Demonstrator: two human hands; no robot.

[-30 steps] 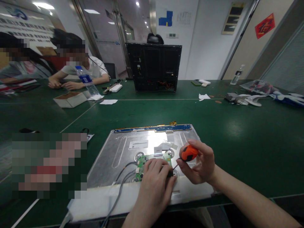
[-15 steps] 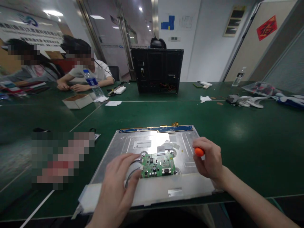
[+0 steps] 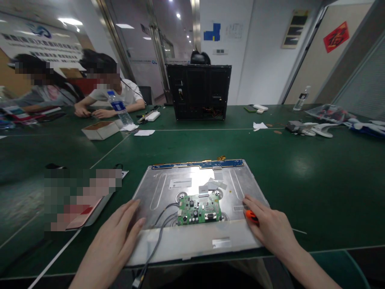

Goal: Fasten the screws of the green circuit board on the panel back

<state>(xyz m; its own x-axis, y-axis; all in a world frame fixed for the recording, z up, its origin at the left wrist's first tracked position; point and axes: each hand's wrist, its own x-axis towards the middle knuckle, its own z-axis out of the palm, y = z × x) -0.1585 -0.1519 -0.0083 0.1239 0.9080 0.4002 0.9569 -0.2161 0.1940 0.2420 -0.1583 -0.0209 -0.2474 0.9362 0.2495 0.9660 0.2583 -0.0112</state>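
Observation:
A silver metal panel (image 3: 180,182) lies flat on the green table (image 3: 315,172) in front of me. A small green circuit board (image 3: 199,209) is mounted near its front edge, with grey cables (image 3: 156,237) running off toward me. My left hand (image 3: 116,237) rests open at the panel's front left corner, fingers stretched flat. My right hand (image 3: 270,228) lies over the panel's front right corner, closed on an orange-handled screwdriver (image 3: 251,216) whose thin shaft sticks out to the right.
A black open chassis (image 3: 198,91) stands upright mid-table. Two people sit at the far left beside a water bottle (image 3: 119,109) and a cardboard box (image 3: 100,129). Paper scraps, white parts and another bottle (image 3: 301,97) lie at the right. A blurred patch covers something at the left.
My left hand came off the circuit board and slid left to the panel's corner. My right hand lowered the screwdriver from above the board to the panel's right edge.

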